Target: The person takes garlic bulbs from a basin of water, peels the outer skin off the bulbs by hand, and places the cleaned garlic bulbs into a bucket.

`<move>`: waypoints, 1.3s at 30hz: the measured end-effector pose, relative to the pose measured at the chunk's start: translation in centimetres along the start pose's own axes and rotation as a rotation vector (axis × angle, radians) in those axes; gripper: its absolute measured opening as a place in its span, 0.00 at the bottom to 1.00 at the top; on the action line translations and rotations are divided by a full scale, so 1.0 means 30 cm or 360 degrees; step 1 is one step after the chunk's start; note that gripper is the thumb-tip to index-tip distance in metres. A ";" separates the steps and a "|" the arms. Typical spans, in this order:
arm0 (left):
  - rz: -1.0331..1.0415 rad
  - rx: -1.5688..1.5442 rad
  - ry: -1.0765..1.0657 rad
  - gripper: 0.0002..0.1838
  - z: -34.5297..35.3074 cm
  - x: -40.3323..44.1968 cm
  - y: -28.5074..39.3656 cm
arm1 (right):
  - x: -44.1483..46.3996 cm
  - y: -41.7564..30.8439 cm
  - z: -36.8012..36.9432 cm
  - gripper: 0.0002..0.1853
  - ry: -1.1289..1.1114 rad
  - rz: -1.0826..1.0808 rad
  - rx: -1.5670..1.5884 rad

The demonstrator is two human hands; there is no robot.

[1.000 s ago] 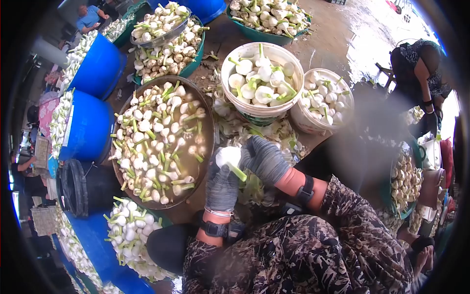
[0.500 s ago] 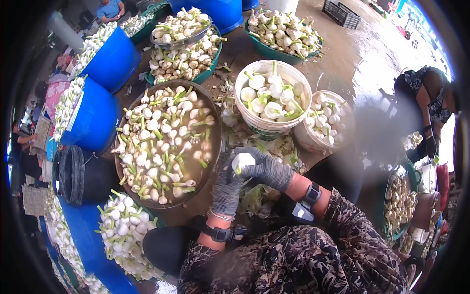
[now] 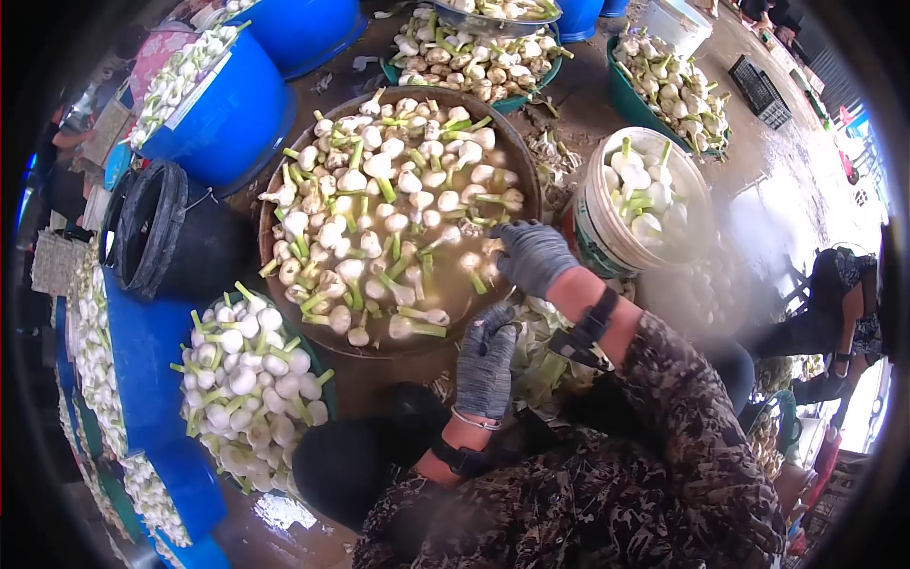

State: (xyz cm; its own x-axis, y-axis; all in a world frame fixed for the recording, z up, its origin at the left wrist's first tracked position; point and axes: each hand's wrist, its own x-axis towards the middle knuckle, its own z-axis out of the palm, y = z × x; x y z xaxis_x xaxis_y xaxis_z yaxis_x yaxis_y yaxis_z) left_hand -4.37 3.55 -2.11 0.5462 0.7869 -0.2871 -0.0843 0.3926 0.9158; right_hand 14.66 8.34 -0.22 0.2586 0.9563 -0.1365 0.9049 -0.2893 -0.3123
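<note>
Both my hands wear grey gloves. My right hand [image 3: 536, 258] reaches over the right rim of a wide round basin [image 3: 531, 180], its fingers bent and somewhat apart beside a garlic bulb [image 3: 490, 247] at the water's edge. Garlic bulbs with green stem stubs [image 3: 389, 166] float and pile up in the basin's murky water. Just below the rim, my left hand [image 3: 486, 365] is curled closed; whatever it may hold is hidden by the fingers. Loose garlic leaves and peelings [image 3: 550, 356] lie under and between my hands.
A white bucket [image 3: 597, 213] of trimmed garlic stands right of the basin. Green tubs [image 3: 621, 85] of garlic stand behind. At left are a heaped pile of clean garlic [image 3: 251, 379], a black bucket [image 3: 161, 228] and blue tubs [image 3: 227, 114]. Another person [image 3: 844, 303] bends at the far right.
The white garlic bulb between my hands is gone from them. My hands have separated, the right one moving to the basin's rim. The view has shifted toward the left.
</note>
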 end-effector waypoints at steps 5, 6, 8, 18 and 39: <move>0.0102 0.0013 0.0023 0.15 -0.031 -0.013 0.070 | 0.242 -0.003 0.297 0.30 -0.0506 0.0255 -0.0337; 0.0086 -0.0011 0.0035 0.14 -0.037 -0.018 0.071 | 0.275 0.014 0.342 0.32 -0.0634 0.0231 -0.0362; 0.0065 -0.0060 0.0058 0.14 -0.050 -0.023 0.072 | 0.263 0.006 0.347 0.35 -0.0776 0.0210 -0.0387; 0.0267 0.0317 0.0059 0.25 -0.063 0.026 0.021 | -0.213 -0.022 0.033 0.24 -0.0231 -0.0062 0.2213; 0.0184 0.0481 -0.0191 0.19 0.150 0.044 -0.044 | -0.534 0.048 -0.090 0.08 0.0813 0.0062 0.0303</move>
State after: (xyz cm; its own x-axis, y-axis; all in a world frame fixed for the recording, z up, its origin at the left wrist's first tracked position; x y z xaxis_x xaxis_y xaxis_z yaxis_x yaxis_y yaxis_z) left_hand 0.20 1.93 -2.44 0.6431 0.7494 -0.1576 0.0892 0.1311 0.9874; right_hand 12.73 -7.28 4.06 0.4651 0.8301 0.3078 0.8264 -0.2824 -0.4871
